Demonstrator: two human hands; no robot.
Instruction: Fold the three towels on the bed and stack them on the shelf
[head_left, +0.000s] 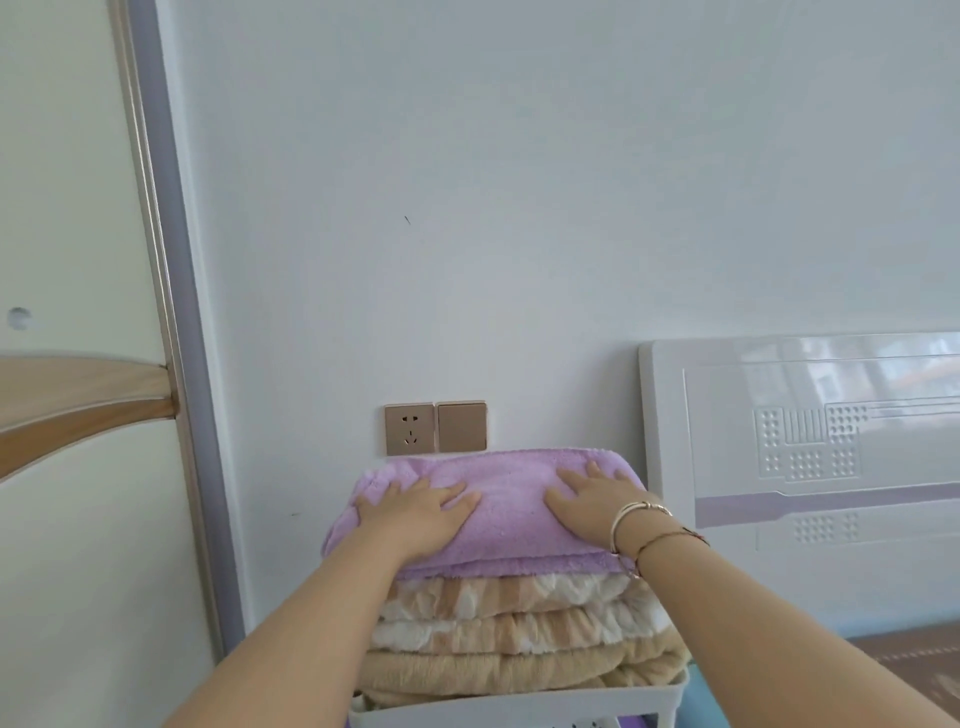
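Nearest the viewer: white plastic shelf rim (519, 709) at the bottom edge, with a scrap of purple (636, 722) just beneath it, too little in view to identify.

On the shelf: one stack of folded textiles, three colour layers counted. Bottom, plain tan towel (498, 673). Middle, tan-and-cream patterned towel (509, 608), showing as two folds. Top, lilac towel (506, 504), folded flat, its front edge slightly overhanging the layers below.

Hands: two, both on top of the lilac towel. Left hand (415, 512) lies palm down on the left half, fingers straight and a little spread, holding nothing. Right hand (592, 499) lies palm down on the right half, fingers straight and spread, holding nothing. Bare forearms reach in from the lower corners. Right wrist carries bracelets (641, 514): light bangles plus a thin dark-red cord; exact count cannot be told.

Right of the stack, lower corner: a strip of brownish surface (909, 654), partly hidden by the right arm.

Behind the stack: plain pale wall (519, 208). Two bronze wall plates touching side by side just above the towel: one power socket (409, 428), one blank rocker switch (462, 426). Right: one glossy white headboard (810, 441) against the wall, with embossed dot panels and a lilac band. Left: one pale wardrobe door (67, 208) with metallic edge trim and a curved wood-tone band.
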